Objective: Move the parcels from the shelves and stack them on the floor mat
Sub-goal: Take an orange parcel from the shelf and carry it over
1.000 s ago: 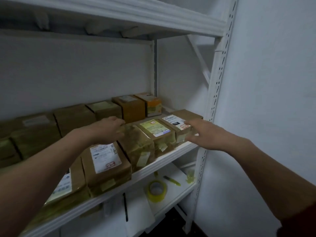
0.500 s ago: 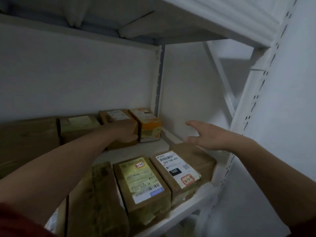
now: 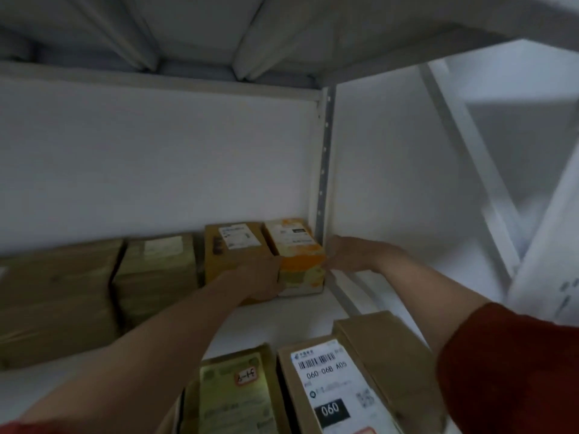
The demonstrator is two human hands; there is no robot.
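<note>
A small orange-and-white parcel (image 3: 300, 264) stands at the back right corner of the shelf (image 3: 282, 321). My left hand (image 3: 260, 280) reaches in and its curled fingers hold the parcel's left front edge, in front of the brown labelled parcel (image 3: 232, 245) beside it. My right hand (image 3: 354, 253) lies against the parcel's right side with its fingers stretched toward it. The parcel sits on the shelf between both hands. More brown parcels (image 3: 156, 270) line the back row to the left.
Close to me on the shelf's front edge lie a parcel with a white "060" label (image 3: 329, 383), a plain brown one (image 3: 385, 349) and a yellow-labelled one (image 3: 235, 393). A perforated white upright (image 3: 324, 170) stands just behind the orange parcel. The upper shelf (image 3: 219, 36) hangs low overhead.
The view has moved closer and deeper into the shelf. My left hand shifted right from the brown parcel to the orange one, and my right hand reached forward to its right side.
</note>
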